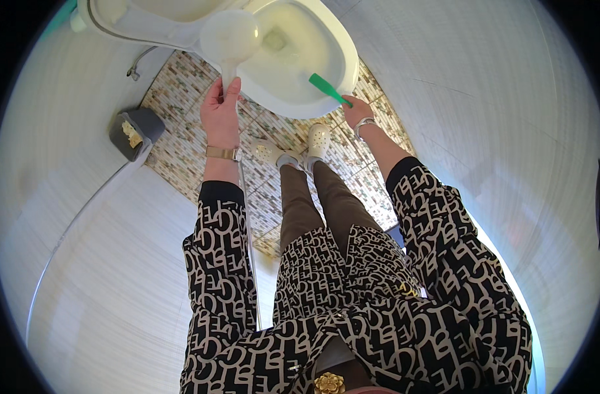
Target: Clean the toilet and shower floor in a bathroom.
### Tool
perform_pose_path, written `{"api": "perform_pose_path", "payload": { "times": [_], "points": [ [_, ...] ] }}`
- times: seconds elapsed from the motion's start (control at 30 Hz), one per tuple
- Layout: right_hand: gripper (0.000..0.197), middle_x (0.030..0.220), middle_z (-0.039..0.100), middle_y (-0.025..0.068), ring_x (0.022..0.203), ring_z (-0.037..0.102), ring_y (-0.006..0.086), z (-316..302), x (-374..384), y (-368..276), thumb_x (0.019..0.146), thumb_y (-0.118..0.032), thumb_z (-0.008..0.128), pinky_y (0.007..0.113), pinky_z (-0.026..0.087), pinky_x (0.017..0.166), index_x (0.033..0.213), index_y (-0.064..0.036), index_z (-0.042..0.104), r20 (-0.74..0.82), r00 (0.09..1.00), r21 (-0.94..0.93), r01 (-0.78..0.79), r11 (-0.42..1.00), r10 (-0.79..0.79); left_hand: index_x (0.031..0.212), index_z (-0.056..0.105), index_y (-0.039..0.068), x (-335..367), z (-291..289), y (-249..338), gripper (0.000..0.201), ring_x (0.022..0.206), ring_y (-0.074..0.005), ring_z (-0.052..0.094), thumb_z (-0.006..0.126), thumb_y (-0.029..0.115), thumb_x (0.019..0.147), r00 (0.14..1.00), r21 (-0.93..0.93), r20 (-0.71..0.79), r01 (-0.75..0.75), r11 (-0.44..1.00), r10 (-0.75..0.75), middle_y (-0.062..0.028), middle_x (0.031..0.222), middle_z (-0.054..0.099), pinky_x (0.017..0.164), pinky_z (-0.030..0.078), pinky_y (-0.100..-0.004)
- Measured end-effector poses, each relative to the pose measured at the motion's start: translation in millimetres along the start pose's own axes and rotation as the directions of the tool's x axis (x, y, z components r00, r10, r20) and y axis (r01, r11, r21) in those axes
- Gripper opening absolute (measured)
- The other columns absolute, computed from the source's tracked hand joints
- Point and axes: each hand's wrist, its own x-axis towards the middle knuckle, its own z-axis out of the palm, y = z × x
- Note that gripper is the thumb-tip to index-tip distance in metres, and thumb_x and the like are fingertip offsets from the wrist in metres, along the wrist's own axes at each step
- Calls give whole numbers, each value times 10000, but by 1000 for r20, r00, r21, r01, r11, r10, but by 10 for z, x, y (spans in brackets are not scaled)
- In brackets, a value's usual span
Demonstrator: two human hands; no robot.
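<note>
Left fingers (214,96) grip white dipper (231,38), right fingers (351,104) green tool (325,86); both arms (221,172) outstretched.

Left hand (220,113) grips white dipper (230,36) at toilet (299,110); right hand (358,113) holds green tool (325,85); dark bin (149,122) left.

two hands (220,118) (358,113), one white scoop (230,38), one green tool (326,86), one toilet (293,108), two clogs (266,152) (318,142)

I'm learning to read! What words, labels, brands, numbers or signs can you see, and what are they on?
Black fabric outfit with beige pattern: big letter shapes, which I won't copy out.
Round whitish plastic dipper, flat green tool, oval white toilet: no readable text.
</note>
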Motion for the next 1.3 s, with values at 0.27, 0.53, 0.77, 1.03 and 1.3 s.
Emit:
{"api": "perform_pose_path", "payload": {
  "times": [0.27,0.53,0.77,1.03,1.3],
  "points": [
    [293,1019,634,168,971,601,311,-31,55,-108,877,-209,474,414,474,850,1133,-105,570,50,998,-153,31,988,-23,1077,584,13,-107,197,116,267,697,-86,532,623,187,879,992,-241,104,89,966,-65,-19,817,595,619,433,-222],
    [333,1034,628,176,973,600,322,15,57,-44,861,-231,506,411,471,859,1158,-88,552,48,998,-124,44,991,-39,1114,562,9,-351,207,-43,286,692,-93,525,585,199,901,972,-235,189,182,955,-138,-27,810,582,625,438,-227],
    [377,1034,631,171,978,598,326,182,56,-96,839,-261,523,408,470,861,1179,-99,548,34,999,-104,31,994,-28,1015,592,22,-541,-84,-312,214,643,-78,500,609,188,881,951,-162,160,288,944,-263,-5,761,572,584,400,-209],
    [287,1038,633,188,992,599,338,371,188,-529,799,-192,515,374,475,873,1011,-73,668,157,985,161,42,986,-68,945,604,37,-791,37,-526,174,619,-63,504,647,181,855,943,-159,96,331,930,-319,7,737,582,549,394,-203],
    [217,923,667,139,875,651,314,-440,719,-421,831,-160,494,410,526,734,942,-93,668,43,986,-647,149,747,-159,1016,604,18,-907,79,-477,242,642,-47,487,659,180,846,936,-115,175,329,937,-307,27,771,572,574,380,-193]
  ]
}}
